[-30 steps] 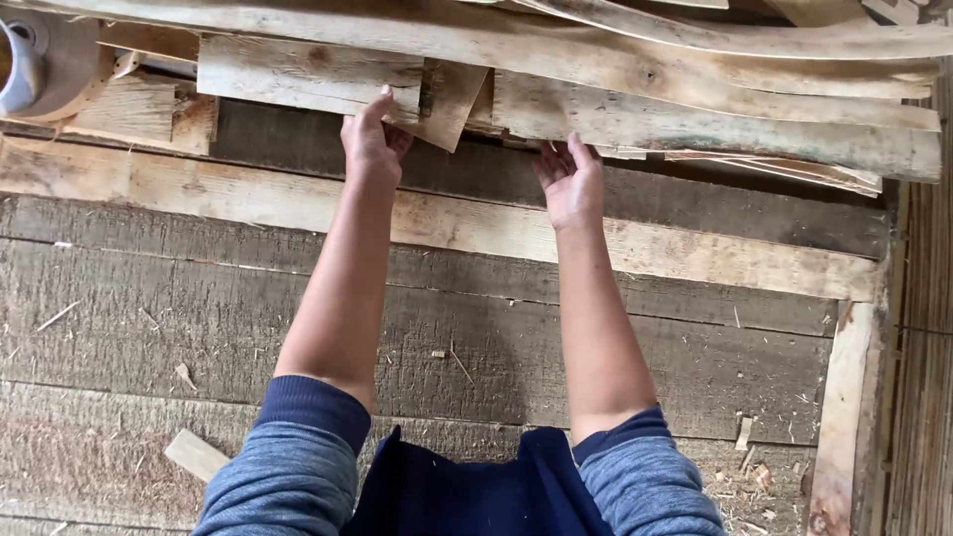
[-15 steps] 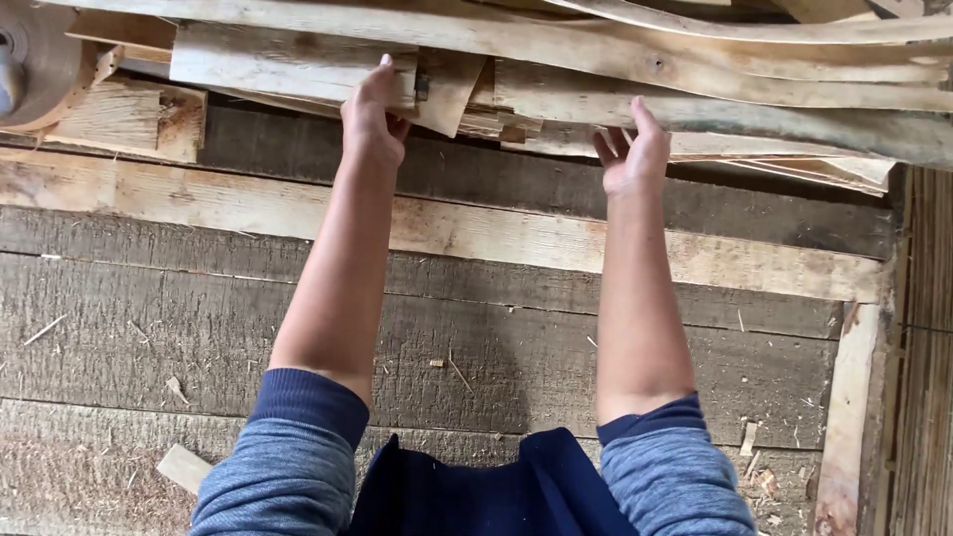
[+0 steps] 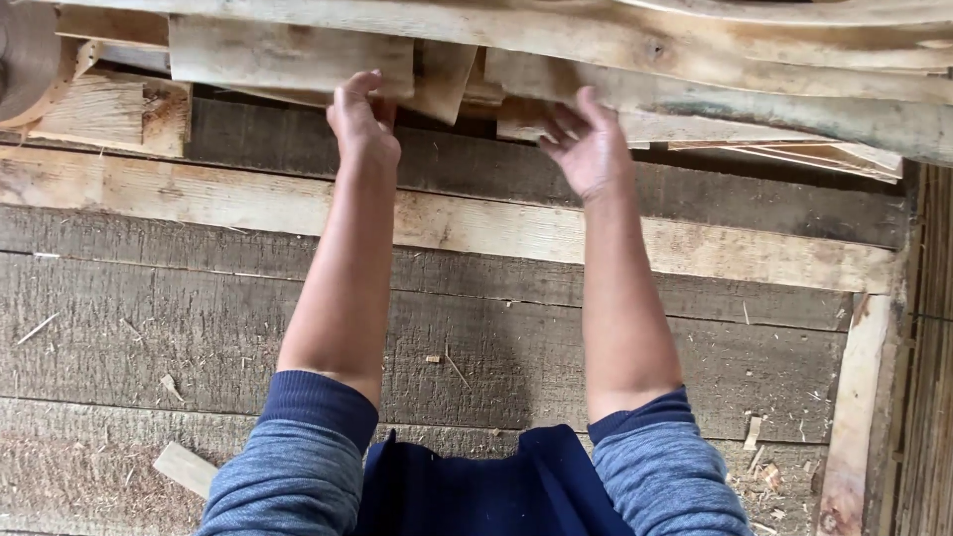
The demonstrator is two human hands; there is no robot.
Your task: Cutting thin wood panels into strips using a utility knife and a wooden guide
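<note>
The left hand [image 3: 363, 124] reaches up with its fingers curled against the lower edge of a short, pale, rough-sawn wooden board [image 3: 288, 62] in the stack just above it. To its right, the right hand [image 3: 586, 147] is spread open, fingertips touching the underside of a long, bark-edged pale wooden plank [image 3: 715, 84], gripping nothing. Below both forearms lie weathered grey floor planks [image 3: 199, 328].

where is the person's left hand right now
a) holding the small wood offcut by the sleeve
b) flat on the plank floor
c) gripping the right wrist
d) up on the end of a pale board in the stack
d: the left hand reaches up with its fingers on the end of a pale board in the stack, clear of the floor planks below.
</note>
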